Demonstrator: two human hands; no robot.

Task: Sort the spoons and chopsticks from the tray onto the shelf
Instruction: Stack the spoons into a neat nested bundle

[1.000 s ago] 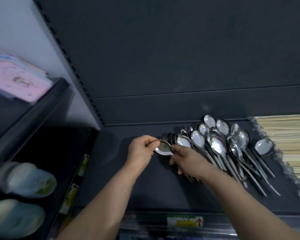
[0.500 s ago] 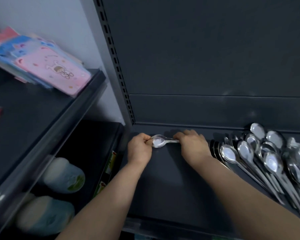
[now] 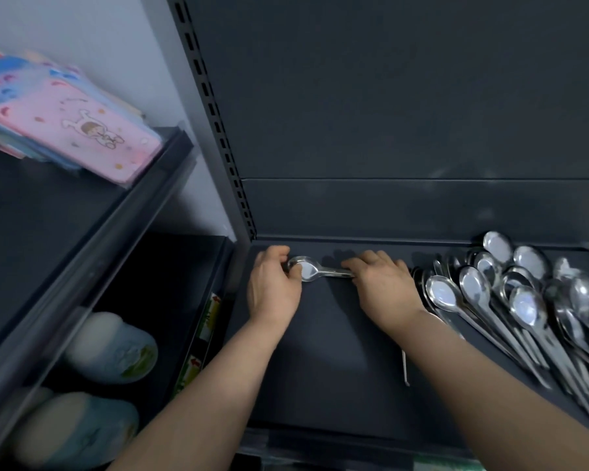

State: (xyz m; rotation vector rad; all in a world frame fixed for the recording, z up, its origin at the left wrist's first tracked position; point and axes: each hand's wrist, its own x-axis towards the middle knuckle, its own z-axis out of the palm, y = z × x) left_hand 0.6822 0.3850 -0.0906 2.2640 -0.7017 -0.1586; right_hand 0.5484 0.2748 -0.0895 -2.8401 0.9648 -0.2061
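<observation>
Left grip (image 3: 272,287) pinches spoon (image 3: 308,269) bowl, right grip (image 3: 385,290) clasps handle; apparently touching shelf (image 3: 337,351).

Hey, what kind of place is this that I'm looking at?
Most likely a shop or stockroom: dark metal shelving with a slotted upright, printed labels on a shelf edge, and a pile of identical metal spoons.

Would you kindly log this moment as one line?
spoon at shelf back-left | left hand grips bowl | right hand grips handle
</observation>
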